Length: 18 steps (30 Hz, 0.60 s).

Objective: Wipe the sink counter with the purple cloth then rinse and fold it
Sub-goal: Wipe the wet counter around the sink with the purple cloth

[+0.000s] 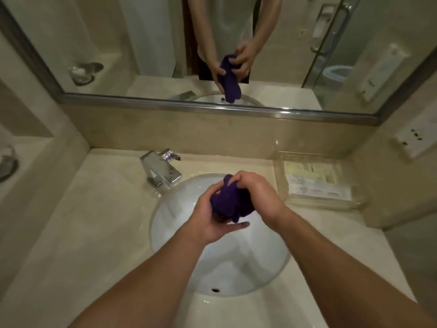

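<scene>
The purple cloth (pixel 230 201) is bunched into a wad above the white sink basin (pixel 179 252). My left hand (pixel 208 218) grips its near left side from below. My right hand (pixel 256 192) grips its far right side from above, fingers curled over the top. Both hands hold the cloth over the bowl, right of the chrome faucet (pixel 162 169). The beige counter (pixel 94 221) surrounds the basin. No water stream is visible from the spout.
A clear plastic tray (pixel 316 183) with packets sits on the counter at the right. A wide mirror (pixel 165 48) hangs behind and reflects my hands and the cloth. A glass dish (pixel 7 162) stands on the left ledge. A wall socket (pixel 413 140) is at the right.
</scene>
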Available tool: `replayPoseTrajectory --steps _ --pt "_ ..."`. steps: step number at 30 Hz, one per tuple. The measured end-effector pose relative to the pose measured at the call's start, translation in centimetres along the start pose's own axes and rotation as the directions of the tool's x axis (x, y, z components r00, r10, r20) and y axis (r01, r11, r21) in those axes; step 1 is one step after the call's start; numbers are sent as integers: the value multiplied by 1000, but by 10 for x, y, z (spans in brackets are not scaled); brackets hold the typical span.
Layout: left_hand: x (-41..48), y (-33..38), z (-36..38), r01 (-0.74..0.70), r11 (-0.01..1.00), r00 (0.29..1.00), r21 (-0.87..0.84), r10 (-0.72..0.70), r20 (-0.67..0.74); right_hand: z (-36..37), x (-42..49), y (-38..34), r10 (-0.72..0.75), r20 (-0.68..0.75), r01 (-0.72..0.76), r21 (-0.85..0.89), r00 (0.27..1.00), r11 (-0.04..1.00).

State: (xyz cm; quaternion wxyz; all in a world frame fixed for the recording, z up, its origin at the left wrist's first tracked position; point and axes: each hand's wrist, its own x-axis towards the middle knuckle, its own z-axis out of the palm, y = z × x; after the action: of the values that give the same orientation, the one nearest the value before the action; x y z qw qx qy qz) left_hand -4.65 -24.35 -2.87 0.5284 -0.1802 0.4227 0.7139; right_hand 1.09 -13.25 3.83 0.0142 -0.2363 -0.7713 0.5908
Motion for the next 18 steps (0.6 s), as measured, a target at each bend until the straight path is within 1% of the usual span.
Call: replayPoseTrajectory --steps 1,2,3,4,5,7,10,12,14,18 --pt "6 2 4 -24 999 1000 -40 24 -10 11 6 6 13 -82 -17 -55 997 998" --pt "10 3 6 -44 998 999 -40 44 -6 22 12 16 33 -179 -49 -87 983 995" --pt "14 5 7 -51 998 999 -23 51 -10 32 15 24 74 -251 -96 -75 965 993" --pt "18 7 6 -48 999 999 -8 47 -18 41 18 32 118 -270 -125 -9 956 992" --pt "20 8 4 -41 999 998 6 41 -38 48 21 39 161 -258 -151 60 953 987" --pt "24 8 0 -34 998 993 44 38 -109 60 32 54 233 -243 -195 169 942 966" --pt "33 1 -8 -43 991 971 128 72 -230 75 47 77 332 -260 -273 237 907 932" --pt "43 -4 -14 -56 984 945 171 108 -310 80 51 85 394 -299 -309 292 869 905" --pt "54 -8 -19 -63 982 913 180 130 -387 84 57 96 452 -332 -336 350 828 874" --pt "72 -9 -20 -59 986 839 156 133 -527 89 72 114 563 -350 -364 493 749 790"
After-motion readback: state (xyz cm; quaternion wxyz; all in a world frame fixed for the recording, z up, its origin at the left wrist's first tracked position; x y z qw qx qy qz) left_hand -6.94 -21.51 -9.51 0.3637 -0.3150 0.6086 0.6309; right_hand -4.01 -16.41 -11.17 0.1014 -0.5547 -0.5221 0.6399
